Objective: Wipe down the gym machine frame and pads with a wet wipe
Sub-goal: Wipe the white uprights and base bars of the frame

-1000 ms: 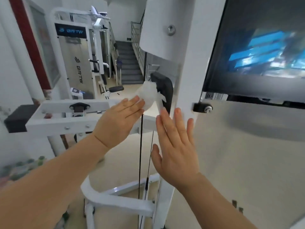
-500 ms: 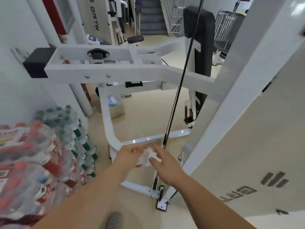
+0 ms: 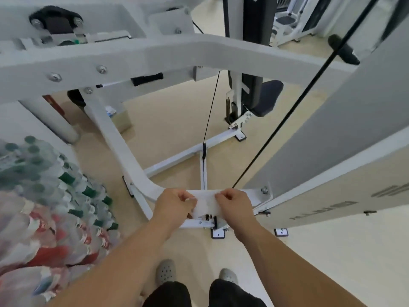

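A white wet wipe (image 3: pixel 207 203) is stretched flat between both hands in front of me, above the machine's base. My left hand (image 3: pixel 174 207) pinches its left edge and my right hand (image 3: pixel 234 204) pinches its right edge. The white gym machine frame (image 3: pixel 177 52) runs across the top as a wide horizontal arm, with a curved leg (image 3: pixel 124 147) dropping to floor bars. A black seat pad (image 3: pixel 265 96) and upright back pad (image 3: pixel 254 18) stand behind the arm.
Shrink-wrapped packs of water bottles (image 3: pixel 44 196) are stacked at the left. Two black cables (image 3: pixel 287 120) run down to the base. The machine's grey weight-stack cover (image 3: pixel 332 173) fills the right. My feet (image 3: pixel 166 271) stand on the beige floor.
The view has tilted down from the upper frame to the base. My left hand took the wipe off the arm, and both hands now hold it spread out flat instead of bunched.
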The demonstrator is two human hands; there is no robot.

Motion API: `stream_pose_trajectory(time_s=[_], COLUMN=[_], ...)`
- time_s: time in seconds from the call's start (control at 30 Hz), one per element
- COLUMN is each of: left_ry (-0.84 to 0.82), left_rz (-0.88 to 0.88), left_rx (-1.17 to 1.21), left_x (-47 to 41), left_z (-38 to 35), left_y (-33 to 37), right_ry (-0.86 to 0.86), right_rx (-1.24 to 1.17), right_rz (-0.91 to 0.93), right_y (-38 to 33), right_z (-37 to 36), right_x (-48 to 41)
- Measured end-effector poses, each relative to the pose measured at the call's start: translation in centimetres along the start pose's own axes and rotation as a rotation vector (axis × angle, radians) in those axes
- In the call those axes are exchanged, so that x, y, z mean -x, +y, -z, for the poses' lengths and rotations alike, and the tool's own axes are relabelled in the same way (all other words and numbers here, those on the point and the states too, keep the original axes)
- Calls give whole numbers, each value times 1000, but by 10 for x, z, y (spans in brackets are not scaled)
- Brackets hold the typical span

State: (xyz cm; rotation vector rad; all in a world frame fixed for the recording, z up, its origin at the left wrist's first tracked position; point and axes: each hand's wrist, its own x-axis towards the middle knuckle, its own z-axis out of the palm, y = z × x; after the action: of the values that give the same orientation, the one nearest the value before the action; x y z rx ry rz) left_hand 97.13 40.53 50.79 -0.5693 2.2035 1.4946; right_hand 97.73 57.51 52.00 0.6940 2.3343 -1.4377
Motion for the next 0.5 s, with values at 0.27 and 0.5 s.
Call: stream_pose_trajectory(time_s=[0.27, 0.5], left_ry=[-6, 182], left_rz=[-413, -614], left_rx=[-514, -613], left_x=[-2, -16], left_z=[-36, -72], left_y=[17, 20], right_ry=[437, 360], right_rx=[19, 752], right_rz=[-4, 680], right_y=[17, 59], right_z=[19, 14], right_x=[9, 12])
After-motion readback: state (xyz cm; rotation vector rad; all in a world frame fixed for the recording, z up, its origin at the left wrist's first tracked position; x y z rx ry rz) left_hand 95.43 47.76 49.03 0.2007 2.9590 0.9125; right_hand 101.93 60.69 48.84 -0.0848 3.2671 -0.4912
